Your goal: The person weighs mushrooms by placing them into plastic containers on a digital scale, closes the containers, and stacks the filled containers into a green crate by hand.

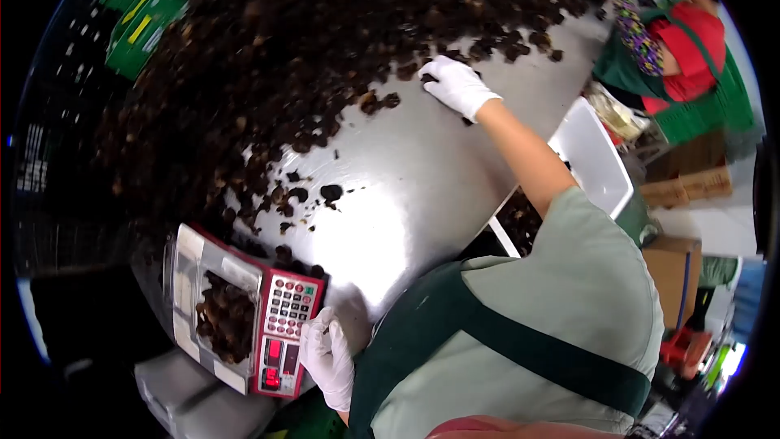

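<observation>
Dark brown mushroom-like pieces (268,41) are heaped over the metal table (422,171). My right hand (459,88), in a white glove, reaches to the near edge of the heap. Its fingers are bent around a small dark piece at the fingertips, partly hidden. My left hand (329,362), also gloved, is beside the keypad of a red weighing scale (284,317). Its fingers are curled together, with nothing visible in them. On the scale, a clear tray (183,305) holds a small pile of brown pieces (226,317).
Right of my right arm is a white bin (597,162); another white-edged container (505,236) with dark pieces lies under the arm. Green crates (146,24) stand at upper left. A co-worker in a red top (691,53) reaches to the heap's far right. Cardboard boxes (670,276) are at right.
</observation>
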`<state>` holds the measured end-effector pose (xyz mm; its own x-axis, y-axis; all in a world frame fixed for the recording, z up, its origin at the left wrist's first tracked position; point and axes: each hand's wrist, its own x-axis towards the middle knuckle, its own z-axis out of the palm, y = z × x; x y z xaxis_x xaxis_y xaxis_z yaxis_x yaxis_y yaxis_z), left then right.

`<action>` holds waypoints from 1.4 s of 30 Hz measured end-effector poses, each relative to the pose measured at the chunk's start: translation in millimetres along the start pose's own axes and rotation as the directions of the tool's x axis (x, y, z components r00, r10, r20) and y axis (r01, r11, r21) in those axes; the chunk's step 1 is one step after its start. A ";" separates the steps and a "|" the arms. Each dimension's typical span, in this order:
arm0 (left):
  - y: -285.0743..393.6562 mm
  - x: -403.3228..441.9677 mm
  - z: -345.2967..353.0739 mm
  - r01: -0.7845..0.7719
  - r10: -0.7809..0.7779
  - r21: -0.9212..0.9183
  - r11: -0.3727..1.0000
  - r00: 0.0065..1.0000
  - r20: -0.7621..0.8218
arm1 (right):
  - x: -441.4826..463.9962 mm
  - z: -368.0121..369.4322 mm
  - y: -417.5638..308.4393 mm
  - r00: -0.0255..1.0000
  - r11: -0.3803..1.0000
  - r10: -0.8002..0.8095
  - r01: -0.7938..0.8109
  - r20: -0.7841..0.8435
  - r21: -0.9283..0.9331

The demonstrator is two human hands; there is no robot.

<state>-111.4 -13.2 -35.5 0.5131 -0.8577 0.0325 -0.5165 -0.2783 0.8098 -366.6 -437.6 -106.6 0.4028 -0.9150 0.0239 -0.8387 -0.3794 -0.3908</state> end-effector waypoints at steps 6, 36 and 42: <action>13.4 -4.0 -13.9 -0.087 0.086 0.078 0.993 0.996 0.020 | -34.5 -6.7 -110.7 0.979 0.806 0.031 -0.145 0.203 0.573; -131.8 150.1 -199.2 0.473 -0.298 0.238 0.848 0.799 -0.523 | -86.0 29.0 -337.6 0.457 0.351 -0.886 0.772 -0.080 0.529; -56.8 111.9 -190.6 -0.070 -0.116 -0.253 0.965 0.752 -0.649 | -76.1 50.0 -304.6 0.660 0.396 -0.744 0.562 -0.106 0.726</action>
<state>106.0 -11.0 33.8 0.8903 -0.3327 0.3108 -0.3607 -0.0988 0.9274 -123.5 -245.5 -35.4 0.8508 -0.3364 0.4037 0.1609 -0.5647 -0.8095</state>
